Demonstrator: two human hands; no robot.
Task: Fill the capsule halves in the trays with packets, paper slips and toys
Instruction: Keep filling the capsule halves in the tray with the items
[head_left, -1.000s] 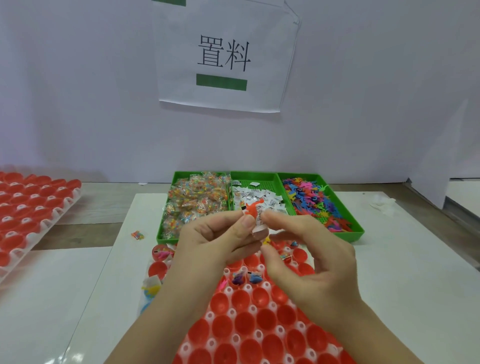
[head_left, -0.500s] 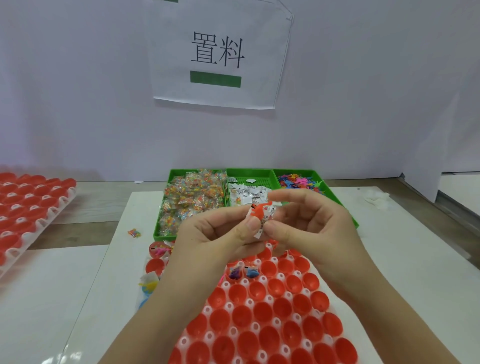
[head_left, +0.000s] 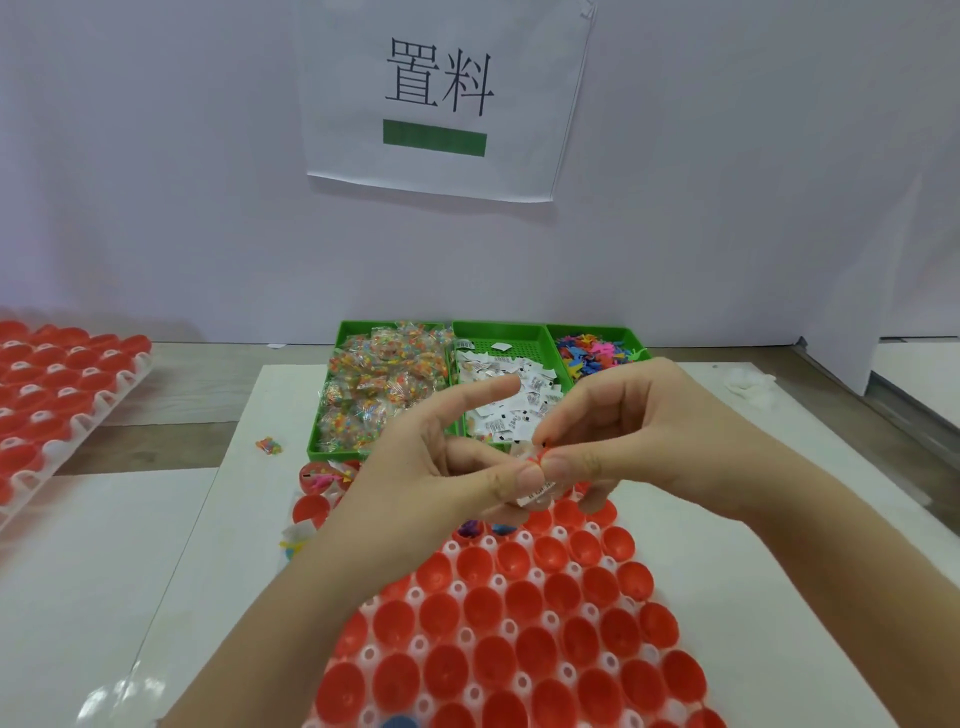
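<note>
My left hand (head_left: 436, 462) and my right hand (head_left: 618, 441) meet above the far end of the white tray of red capsule halves (head_left: 498, 639). Both pinch a small bundle (head_left: 537, 475): a red toy, a clear packet and a printed paper slip. My left index finger sticks out straight. Behind the hands stands a green three-part bin: packets (head_left: 382, 387) on the left, paper slips (head_left: 511, 395) in the middle, coloured toys (head_left: 592, 353) on the right. A few far capsule halves (head_left: 322, 475) hold items; most nearer ones are bare.
A second tray of red capsule halves (head_left: 57, 395) lies at the far left. One loose packet (head_left: 269, 445) sits on the white board left of the bin. A white wall with a paper sign (head_left: 441, 98) closes the back. Crumpled white bits (head_left: 748, 384) lie at the right.
Both hands with the bundle have come down and closer to the tray. My left index finger has lifted off and straightened. The camera view has tilted slightly.
</note>
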